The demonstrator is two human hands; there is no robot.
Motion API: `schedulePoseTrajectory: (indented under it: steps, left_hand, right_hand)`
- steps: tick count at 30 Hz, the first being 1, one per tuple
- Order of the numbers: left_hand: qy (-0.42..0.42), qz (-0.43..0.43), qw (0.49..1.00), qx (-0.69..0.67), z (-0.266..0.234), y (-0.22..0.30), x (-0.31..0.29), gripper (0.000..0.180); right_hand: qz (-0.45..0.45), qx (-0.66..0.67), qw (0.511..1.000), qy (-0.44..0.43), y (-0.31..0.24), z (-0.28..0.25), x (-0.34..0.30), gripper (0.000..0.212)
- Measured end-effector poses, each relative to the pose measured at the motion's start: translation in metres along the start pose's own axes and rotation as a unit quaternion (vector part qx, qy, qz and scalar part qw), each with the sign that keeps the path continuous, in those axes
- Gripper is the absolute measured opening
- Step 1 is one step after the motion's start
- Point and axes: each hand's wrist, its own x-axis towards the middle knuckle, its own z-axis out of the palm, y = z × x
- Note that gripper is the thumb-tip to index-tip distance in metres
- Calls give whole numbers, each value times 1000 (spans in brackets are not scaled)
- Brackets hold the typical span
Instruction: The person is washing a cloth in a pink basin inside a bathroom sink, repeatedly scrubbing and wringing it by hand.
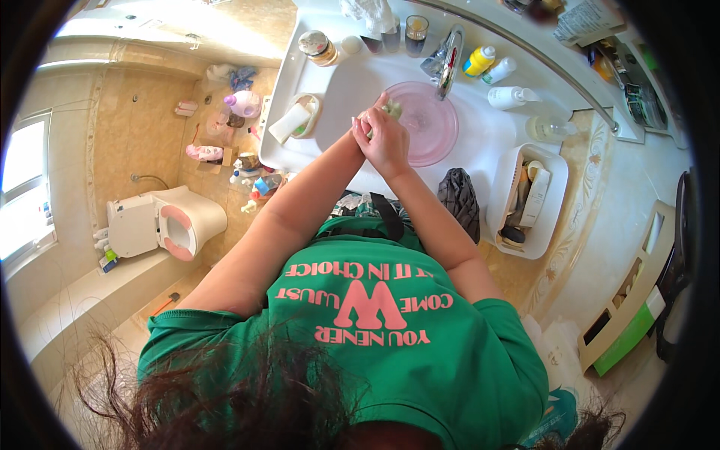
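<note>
Both my hands are closed together over the sink, at the left rim of a round pink basin (424, 127) with water in it. A small crumpled pale green thing (394, 110), which looks like a wet cloth, pokes out from between my fingers. My right hand (388, 146) lies in front and hides most of my left hand (371, 118). Fingers of both hands are wrapped tightly, so most of the green thing stays hidden. Behind the basin rises a chrome faucet (450, 64), its spout over the basin's far edge.
Left on the white counter are a lidded jar (318, 48) and a soap dish (306, 112). A dark glass (416, 34), a yellow bottle (478, 61) and a white pump bottle (510, 97) line the back. Right stands a white bin (555, 187); a toilet (169, 221) is at left.
</note>
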Motion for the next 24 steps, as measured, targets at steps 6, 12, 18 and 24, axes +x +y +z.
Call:
schedulePoseTrajectory:
  steps: [6, 12, 18, 24]
  left_hand:
    - [63, 8, 998, -8, -5, -11, 2, 43]
    - [255, 16, 960, 114, 24, -23, -3, 34]
    - [252, -31, 944, 211, 26, -14, 1, 33]
    - [289, -49, 923, 250, 25, -16, 3, 31]
  right_hand:
    - [23, 2, 998, 54, 23, 9, 6, 22]
    - [159, -28, 987, 23, 72, -9, 8, 22]
    - [191, -170, 967, 15, 152, -29, -14, 24]
    - [75, -283, 938, -183, 204, -9, -53, 28]
